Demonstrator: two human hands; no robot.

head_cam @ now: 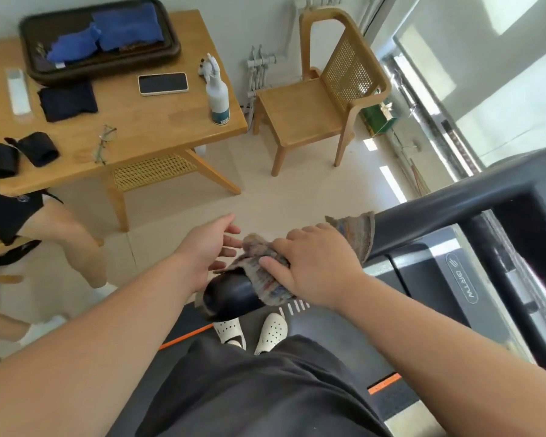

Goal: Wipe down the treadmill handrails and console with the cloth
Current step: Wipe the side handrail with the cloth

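Observation:
A black treadmill handrail (pixel 234 293) runs from its rounded near end up to the right toward the dark console frame (pixel 517 197). A grey patterned cloth (pixel 356 231) is draped over the rail near its end. My right hand (pixel 316 266) presses flat on the cloth and wraps it around the rail. My left hand (pixel 208 247) hovers just left of the cloth with its fingers spread, fingertips near the cloth's edge, holding nothing.
A wooden table (pixel 145 121) stands to the left with a white spray bottle (pixel 216 93), a phone (pixel 163 83) and a dark tray (pixel 171 52) of blue cloths. A wooden chair (pixel 312 115) is beyond. Another person's leg (pixel 73 234) is at left. My white shoes (pixel 271 332) stand on the belt.

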